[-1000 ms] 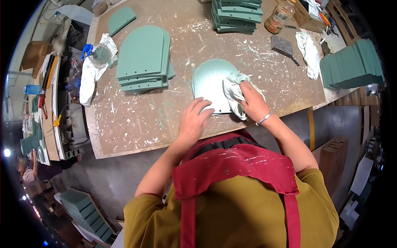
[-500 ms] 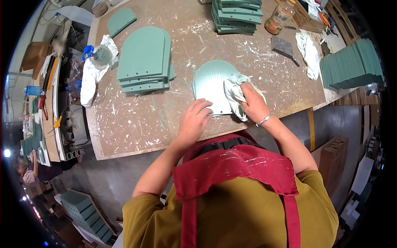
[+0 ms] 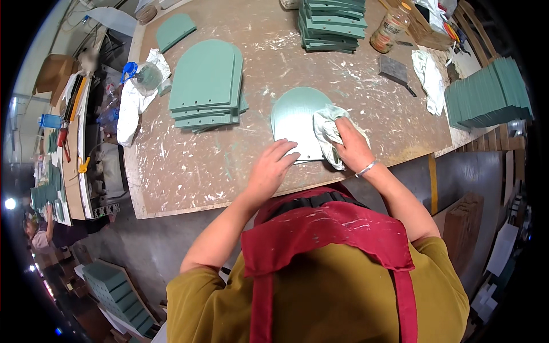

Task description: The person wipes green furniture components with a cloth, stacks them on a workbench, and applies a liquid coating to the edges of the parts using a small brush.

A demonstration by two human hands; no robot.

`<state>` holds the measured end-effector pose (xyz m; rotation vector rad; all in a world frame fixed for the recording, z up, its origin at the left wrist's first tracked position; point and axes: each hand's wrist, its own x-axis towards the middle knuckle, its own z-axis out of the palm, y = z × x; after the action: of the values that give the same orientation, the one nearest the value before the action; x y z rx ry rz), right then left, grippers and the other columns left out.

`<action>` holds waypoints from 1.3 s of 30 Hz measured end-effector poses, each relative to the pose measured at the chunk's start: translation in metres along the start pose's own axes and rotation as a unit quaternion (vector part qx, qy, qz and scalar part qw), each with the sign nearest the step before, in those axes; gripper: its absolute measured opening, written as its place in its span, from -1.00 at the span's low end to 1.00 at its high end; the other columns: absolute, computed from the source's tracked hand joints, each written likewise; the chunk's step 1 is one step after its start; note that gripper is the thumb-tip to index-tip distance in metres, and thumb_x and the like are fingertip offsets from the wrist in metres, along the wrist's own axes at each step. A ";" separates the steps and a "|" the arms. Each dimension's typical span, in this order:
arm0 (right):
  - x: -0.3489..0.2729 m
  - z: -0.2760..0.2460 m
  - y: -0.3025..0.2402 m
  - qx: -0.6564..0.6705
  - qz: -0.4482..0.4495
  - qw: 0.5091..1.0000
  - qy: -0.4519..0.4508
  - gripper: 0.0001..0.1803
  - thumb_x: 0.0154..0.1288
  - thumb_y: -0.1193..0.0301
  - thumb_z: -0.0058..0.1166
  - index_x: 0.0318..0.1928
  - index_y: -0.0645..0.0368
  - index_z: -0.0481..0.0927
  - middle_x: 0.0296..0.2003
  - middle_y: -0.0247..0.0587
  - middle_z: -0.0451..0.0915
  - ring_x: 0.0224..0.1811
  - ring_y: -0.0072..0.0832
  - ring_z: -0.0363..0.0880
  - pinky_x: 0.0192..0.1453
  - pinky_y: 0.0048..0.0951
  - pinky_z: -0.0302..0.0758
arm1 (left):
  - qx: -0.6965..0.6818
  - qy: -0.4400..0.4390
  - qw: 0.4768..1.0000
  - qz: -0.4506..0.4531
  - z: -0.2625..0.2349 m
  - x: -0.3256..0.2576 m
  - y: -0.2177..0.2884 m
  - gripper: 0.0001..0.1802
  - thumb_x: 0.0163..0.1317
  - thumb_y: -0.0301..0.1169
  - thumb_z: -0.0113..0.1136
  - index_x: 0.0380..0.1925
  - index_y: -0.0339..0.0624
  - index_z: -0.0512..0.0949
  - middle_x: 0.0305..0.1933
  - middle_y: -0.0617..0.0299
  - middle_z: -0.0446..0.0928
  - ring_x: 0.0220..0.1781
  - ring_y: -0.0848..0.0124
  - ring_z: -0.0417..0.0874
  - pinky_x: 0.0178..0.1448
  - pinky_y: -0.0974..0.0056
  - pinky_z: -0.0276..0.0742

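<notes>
A light green panel with one rounded end (image 3: pixel 297 123) lies flat on the worktable close in front of me, glossy with reflected light. Its straight edge, with small holes, faces me, and another panel's edge peeks out beneath it. At the near left corner, my left hand (image 3: pixel 273 167) rests with stretched fingers on the panel. My right hand (image 3: pixel 353 146) is closed around a crumpled whitish cloth (image 3: pixel 327 132), which presses on the panel's right side and hides that edge. To the left sits a stack of similar panels (image 3: pixel 203 74).
A taller panel stack (image 3: pixel 333 26) stands at the back, beside a bottle with an orange cap (image 3: pixel 390 27). Upright panels (image 3: pixel 486 94) line the right edge. A dark block (image 3: pixel 393 68), a white cloth (image 3: pixel 428 80) and a blue-topped jug (image 3: pixel 147 77) are also on the worktable (image 3: pixel 189 171).
The whole view has shifted slightly to the right and down. Both hands, the cloth and the panel keep nearly the same places relative to each other.
</notes>
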<state>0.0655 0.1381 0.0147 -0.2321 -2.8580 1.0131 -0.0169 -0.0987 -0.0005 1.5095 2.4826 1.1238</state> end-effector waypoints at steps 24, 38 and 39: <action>0.024 0.013 -0.026 0.015 -0.094 0.995 0.012 -0.55 0.07 0.54 0.03 0.06 0.19 0.44 -0.12 0.05 0.52 -0.04 0.01 0.50 0.02 -0.14 0.45 | 0.066 0.066 0.977 -0.192 0.015 0.037 -0.012 -0.43 0.24 -0.46 0.11 0.26 -0.27 0.27 0.39 -0.11 0.17 0.41 -0.07 0.20 0.42 0.05 0.14; 0.024 0.003 -0.003 -0.036 -0.083 0.996 0.016 -0.61 0.10 0.54 0.04 0.00 0.21 0.45 -0.06 0.07 0.52 0.02 0.03 0.48 0.09 -0.12 0.44 | 0.190 -0.015 0.977 -0.095 0.016 0.034 -0.006 -0.54 0.29 -0.33 0.09 0.19 -0.12 0.42 0.40 0.10 0.25 0.44 0.04 0.19 0.44 -0.07 0.04; 0.024 0.005 -0.011 -0.032 -0.070 0.997 -0.001 -0.58 0.08 0.57 0.04 0.01 0.18 0.42 -0.06 0.04 0.50 0.04 0.02 0.45 0.10 -0.12 0.43 | 0.126 -0.040 0.990 -0.045 0.015 0.022 -0.008 -0.58 0.24 -0.33 0.15 0.12 -0.10 0.48 0.33 0.14 0.33 0.39 0.06 0.26 0.41 -0.08 0.11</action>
<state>0.0405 0.1311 0.0188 -0.0350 -2.8629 0.8983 -0.0291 -0.0748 -0.0090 1.4457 2.6879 0.7423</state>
